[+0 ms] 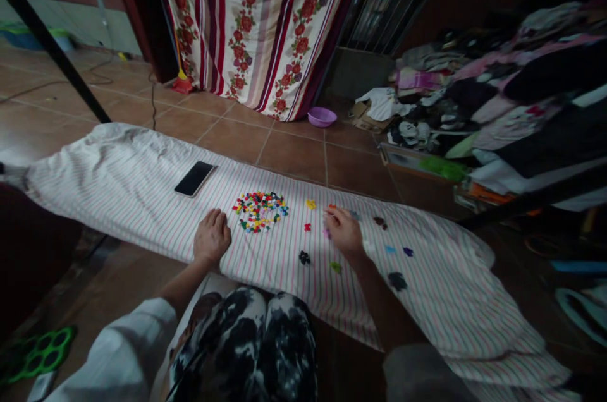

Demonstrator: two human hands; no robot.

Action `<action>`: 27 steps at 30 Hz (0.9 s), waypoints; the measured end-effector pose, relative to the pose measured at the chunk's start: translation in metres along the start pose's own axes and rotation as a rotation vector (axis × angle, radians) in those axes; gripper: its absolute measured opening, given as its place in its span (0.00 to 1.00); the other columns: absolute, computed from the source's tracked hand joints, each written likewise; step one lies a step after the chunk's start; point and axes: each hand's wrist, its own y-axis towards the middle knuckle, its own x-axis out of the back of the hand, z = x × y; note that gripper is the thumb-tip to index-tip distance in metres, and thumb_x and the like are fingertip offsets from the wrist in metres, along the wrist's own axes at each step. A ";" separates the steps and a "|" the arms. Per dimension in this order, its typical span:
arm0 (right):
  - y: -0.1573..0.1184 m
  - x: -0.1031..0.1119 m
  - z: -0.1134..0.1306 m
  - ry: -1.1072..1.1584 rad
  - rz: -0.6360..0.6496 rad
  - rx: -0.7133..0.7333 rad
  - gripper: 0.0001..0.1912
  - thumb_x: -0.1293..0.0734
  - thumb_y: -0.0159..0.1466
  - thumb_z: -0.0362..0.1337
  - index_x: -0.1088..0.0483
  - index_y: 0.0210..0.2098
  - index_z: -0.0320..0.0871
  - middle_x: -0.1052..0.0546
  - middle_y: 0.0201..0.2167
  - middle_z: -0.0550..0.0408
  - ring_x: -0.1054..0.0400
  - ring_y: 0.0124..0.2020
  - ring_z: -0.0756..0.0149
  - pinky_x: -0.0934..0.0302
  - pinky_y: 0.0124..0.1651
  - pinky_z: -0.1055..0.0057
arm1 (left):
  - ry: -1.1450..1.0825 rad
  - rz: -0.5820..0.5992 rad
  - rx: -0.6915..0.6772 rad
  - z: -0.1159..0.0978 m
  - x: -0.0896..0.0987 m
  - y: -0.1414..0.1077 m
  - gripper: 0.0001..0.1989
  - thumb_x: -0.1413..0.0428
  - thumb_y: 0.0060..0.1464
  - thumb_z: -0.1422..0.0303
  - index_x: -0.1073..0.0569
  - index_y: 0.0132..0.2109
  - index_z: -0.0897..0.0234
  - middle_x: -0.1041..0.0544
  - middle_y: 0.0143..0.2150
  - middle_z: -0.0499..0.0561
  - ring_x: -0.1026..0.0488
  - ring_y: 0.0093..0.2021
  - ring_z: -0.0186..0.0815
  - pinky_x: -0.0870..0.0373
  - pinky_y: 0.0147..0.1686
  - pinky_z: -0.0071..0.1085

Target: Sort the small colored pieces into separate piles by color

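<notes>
Pieces (260, 211) lay heaped on striped sheet (118, 181) | left hand (212, 237) rested open at 7 o'clock | right hand (344, 231) pinched at 3 o'clock, hold unclear (fingertip pinch suited parts this small)

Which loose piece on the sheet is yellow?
The yellow piece sits just right of the big colourful pile, above a red piece; the other loose ones are different colours.

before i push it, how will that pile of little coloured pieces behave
The pile of little coloured pieces will probably scatter, not slide as one, since the pieces lie loose. They look light and stiff, perhaps plastic, though they are small to judge. The soft striped sheet may snag them.
</notes>
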 end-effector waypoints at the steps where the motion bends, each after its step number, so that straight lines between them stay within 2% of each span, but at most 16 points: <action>1: 0.001 -0.015 0.016 0.042 0.064 0.027 0.14 0.40 0.62 0.39 0.23 0.39 0.43 0.24 0.36 0.49 0.31 0.34 0.63 0.36 0.40 0.67 | -0.003 0.002 0.004 0.000 0.000 0.000 0.17 0.53 0.57 0.70 0.28 0.50 0.68 0.27 0.55 0.62 0.34 0.61 0.47 0.37 0.59 0.44; 4: 0.001 -0.057 0.060 0.134 0.244 0.093 0.12 0.39 0.63 0.36 0.23 0.37 0.45 0.24 0.34 0.52 0.30 0.35 0.65 0.36 0.42 0.70 | -0.009 0.009 0.011 0.000 0.000 -0.001 0.17 0.53 0.57 0.70 0.28 0.51 0.69 0.26 0.56 0.63 0.34 0.61 0.47 0.37 0.60 0.43; 6: 0.002 -0.083 0.085 0.143 0.321 0.124 0.11 0.38 0.63 0.34 0.23 0.37 0.45 0.24 0.35 0.52 0.30 0.37 0.66 0.37 0.43 0.71 | -0.013 0.013 0.014 0.000 0.000 -0.001 0.18 0.53 0.57 0.70 0.28 0.51 0.70 0.27 0.56 0.63 0.35 0.61 0.48 0.37 0.60 0.43; 8: 0.004 -0.105 0.105 0.126 0.418 0.153 0.11 0.38 0.64 0.33 0.23 0.38 0.45 0.23 0.35 0.53 0.30 0.38 0.67 0.38 0.43 0.72 | -0.019 0.018 0.017 0.000 0.001 0.000 0.18 0.53 0.57 0.71 0.27 0.51 0.71 0.27 0.56 0.63 0.35 0.61 0.48 0.37 0.60 0.43; 11: 0.011 -0.127 0.126 0.056 0.489 0.165 0.11 0.38 0.66 0.35 0.22 0.39 0.45 0.23 0.37 0.52 0.30 0.40 0.66 0.39 0.44 0.72 | -0.036 0.022 0.022 -0.001 0.002 0.000 0.18 0.53 0.57 0.71 0.27 0.51 0.71 0.27 0.56 0.64 0.34 0.61 0.48 0.37 0.60 0.44; 15: 0.020 -0.142 0.141 -0.082 0.562 0.171 0.13 0.38 0.66 0.35 0.22 0.43 0.45 0.24 0.41 0.50 0.30 0.44 0.64 0.40 0.47 0.72 | -0.058 0.022 0.026 -0.001 0.003 0.001 0.18 0.53 0.57 0.72 0.27 0.51 0.70 0.27 0.56 0.65 0.34 0.61 0.48 0.37 0.60 0.45; 20: 0.027 -0.147 0.151 -0.218 0.623 0.121 0.16 0.40 0.66 0.31 0.24 0.47 0.47 0.25 0.47 0.50 0.33 0.50 0.64 0.42 0.52 0.71 | -0.058 0.023 0.019 -0.001 0.002 0.000 0.18 0.54 0.57 0.72 0.28 0.52 0.71 0.27 0.56 0.65 0.35 0.61 0.49 0.37 0.60 0.46; 27: 0.032 -0.152 0.162 -0.290 0.618 0.085 0.12 0.37 0.64 0.32 0.24 0.44 0.44 0.25 0.45 0.47 0.33 0.49 0.60 0.42 0.51 0.68 | -0.056 0.029 0.025 -0.001 0.002 0.000 0.18 0.53 0.56 0.71 0.28 0.52 0.72 0.27 0.56 0.65 0.35 0.61 0.49 0.37 0.59 0.45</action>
